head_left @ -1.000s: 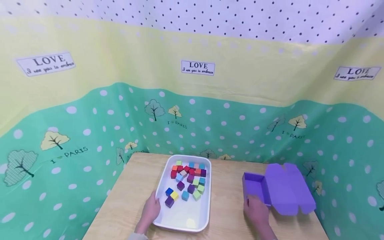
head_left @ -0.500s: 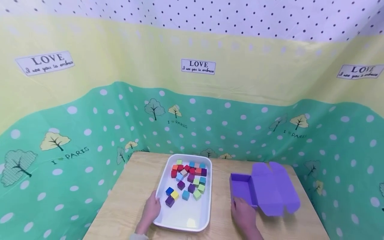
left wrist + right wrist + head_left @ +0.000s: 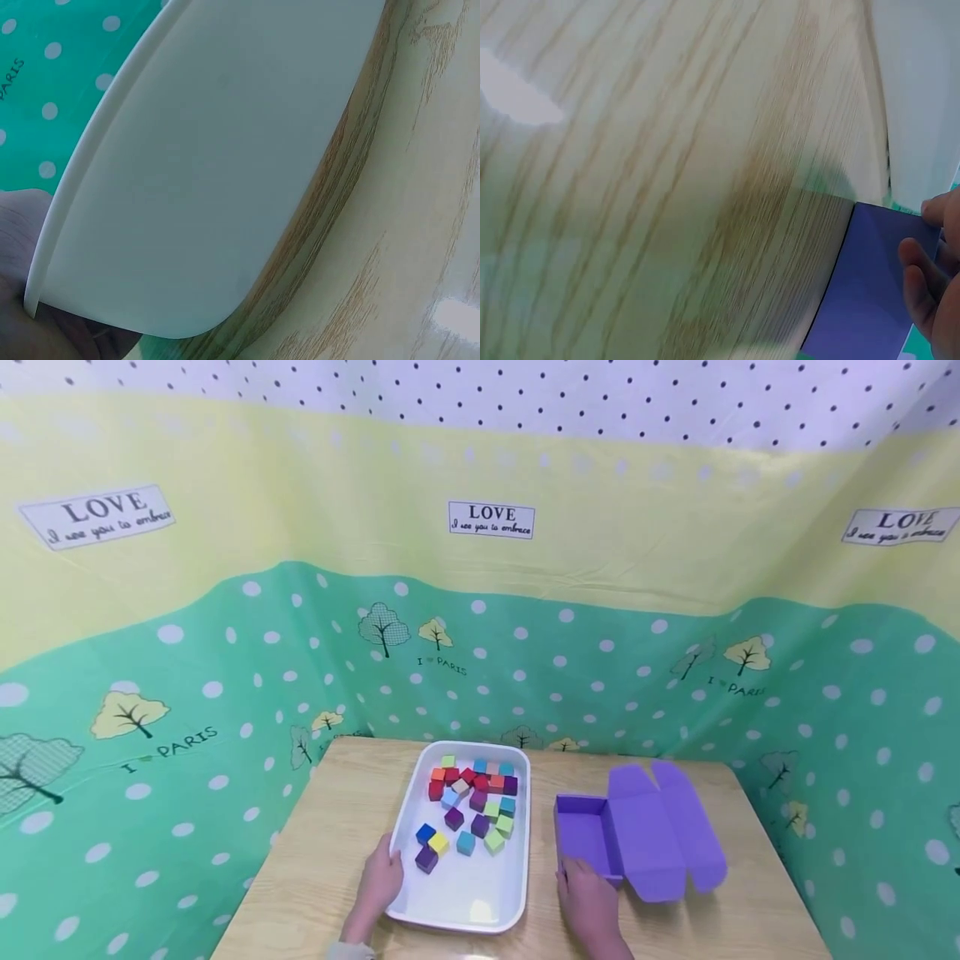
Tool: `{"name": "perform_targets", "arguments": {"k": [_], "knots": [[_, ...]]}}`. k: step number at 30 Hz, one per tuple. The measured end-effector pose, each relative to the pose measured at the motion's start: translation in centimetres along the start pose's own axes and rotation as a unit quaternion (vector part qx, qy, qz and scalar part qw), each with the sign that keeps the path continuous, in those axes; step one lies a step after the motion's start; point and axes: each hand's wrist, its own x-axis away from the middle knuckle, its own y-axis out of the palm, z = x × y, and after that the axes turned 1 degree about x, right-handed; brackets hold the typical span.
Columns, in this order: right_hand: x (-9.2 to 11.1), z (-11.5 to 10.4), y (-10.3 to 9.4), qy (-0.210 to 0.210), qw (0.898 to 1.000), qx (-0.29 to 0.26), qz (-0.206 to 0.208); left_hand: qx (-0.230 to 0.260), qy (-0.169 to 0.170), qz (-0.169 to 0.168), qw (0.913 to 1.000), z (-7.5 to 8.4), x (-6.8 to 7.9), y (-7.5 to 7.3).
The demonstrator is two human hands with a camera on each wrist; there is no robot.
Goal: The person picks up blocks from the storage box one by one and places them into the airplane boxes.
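Gripping, left hand (image 3: 382,881) on tray (image 3: 457,893), right hand (image 3: 589,897) on box (image 3: 583,837)

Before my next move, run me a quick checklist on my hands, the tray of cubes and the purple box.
1. Left hand on the white tray: ok, it grips the left edge.
2. Right hand on the purple box: ok, it holds the box by its near side.
3. Lid open: ok, folded out to the right.
4. Colored cubes inside the tray: ok, none seen outside it.
5. Tray and box apart: ok, a strip of wooden table shows between them.
6. Box bottom flat on the table: cannot tell from these views.
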Motion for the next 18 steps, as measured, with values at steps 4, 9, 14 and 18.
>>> {"name": "perform_targets", "arguments": {"k": [4,9,14,18], "knots": [[-0.1,-0.6,-0.2,0.004,1.000,-0.005,-0.003,-0.003,-0.012,-0.001,0.9999,0.2,0.0,0.3],[-0.2,-1.2,0.0,0.002,1.000,-0.004,-0.013,0.005,-0.014,0.002,0.9999,0.2,0.0,0.2],[-0.3,-1.3,0.1,0.008,1.000,-0.008,-0.026,0.008,-0.012,0.000,0.9999,0.4,-0.1,0.1],[-0.6,-1.8,-0.2,0.018,0.999,-0.014,-0.043,0.007,-0.006,0.004,0.9999,0.3,0.1,0.2]]}}
